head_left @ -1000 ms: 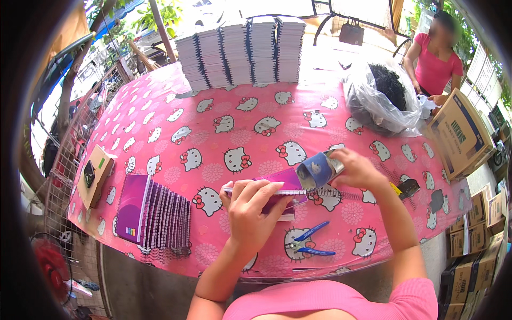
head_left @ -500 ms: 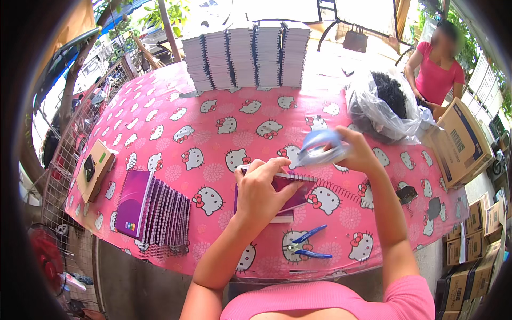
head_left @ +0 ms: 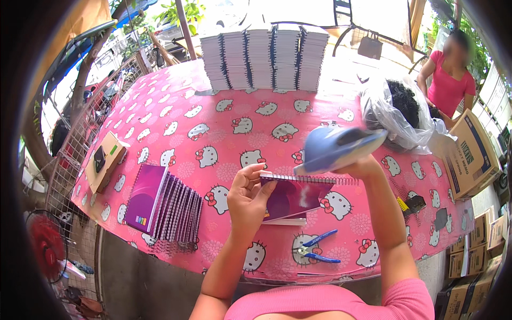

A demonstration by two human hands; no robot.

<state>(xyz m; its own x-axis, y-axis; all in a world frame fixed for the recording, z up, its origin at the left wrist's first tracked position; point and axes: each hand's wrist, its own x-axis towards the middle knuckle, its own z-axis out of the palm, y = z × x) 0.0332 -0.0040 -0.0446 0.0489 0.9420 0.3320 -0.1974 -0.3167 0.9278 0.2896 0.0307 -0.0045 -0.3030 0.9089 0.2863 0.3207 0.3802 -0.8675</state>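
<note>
A purple notebook (head_left: 298,196) lies in front of me, its wire coil (head_left: 314,179) running along the far edge and sticking out past the right end. My left hand (head_left: 249,194) pinches the notebook's left end between thumb and fingers. In my right hand (head_left: 364,167) is a blue and grey hand-held tool (head_left: 341,146) with an opening in its body, raised just above the coil; blur hides its exact kind. Beneath the notebook, a white-edged pad (head_left: 290,221) partly shows. Blue-handled nippers (head_left: 320,248) rest nearer me with their handles spread.
Coil-bound purple notebooks (head_left: 160,208) stand in a leaning row at left, near a cardboard piece (head_left: 105,160) carrying a dark phone. Tall paper stacks (head_left: 261,58) fill the back. A plastic bag of black coils (head_left: 397,114), a carton (head_left: 469,152) and another person (head_left: 450,80) are at right.
My left hand has turned from lying across the notebook to pinching its left end. The blue tool is swung lower, toward the coil. Less coil sticks out at the right.
</note>
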